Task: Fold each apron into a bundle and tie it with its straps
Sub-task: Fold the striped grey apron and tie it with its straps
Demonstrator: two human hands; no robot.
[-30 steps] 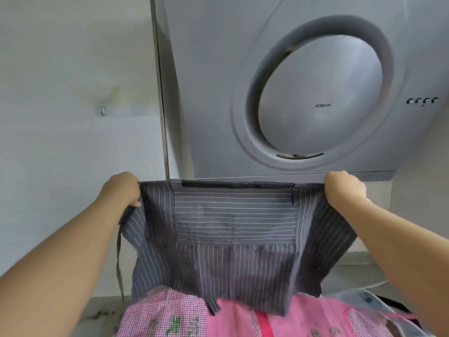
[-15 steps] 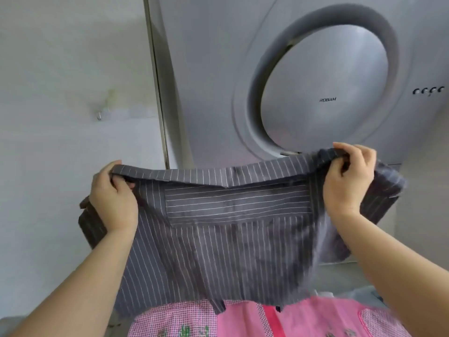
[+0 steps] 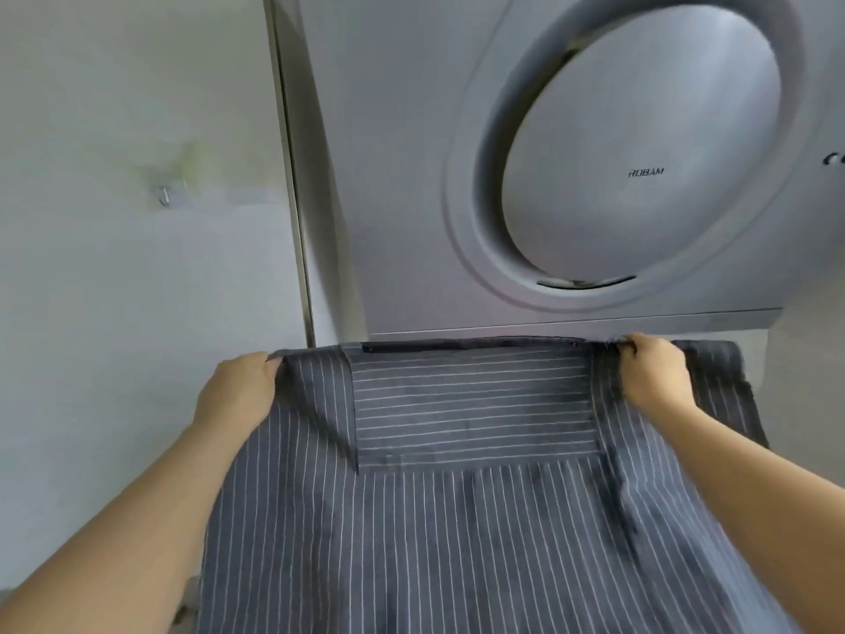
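Note:
A dark grey apron [image 3: 457, 519] with thin white stripes hangs spread out in front of me and fills the lower half of the view. A pocket panel with sideways stripes and a black zip sits at its top middle. My left hand [image 3: 237, 391] grips the top edge at the left. My right hand [image 3: 654, 377] grips the top edge further right, and a flap of cloth hangs past it. The apron's straps are hidden.
A grey range hood [image 3: 411, 176] with a large round panel hangs straight ahead, just beyond the apron's top edge. A pale wall with a small metal hook [image 3: 164, 195] lies to the left.
The apron was lifted and flipped up half a second ago and now hangs lower, pulled taut. It now covers the pink apron that showed below it.

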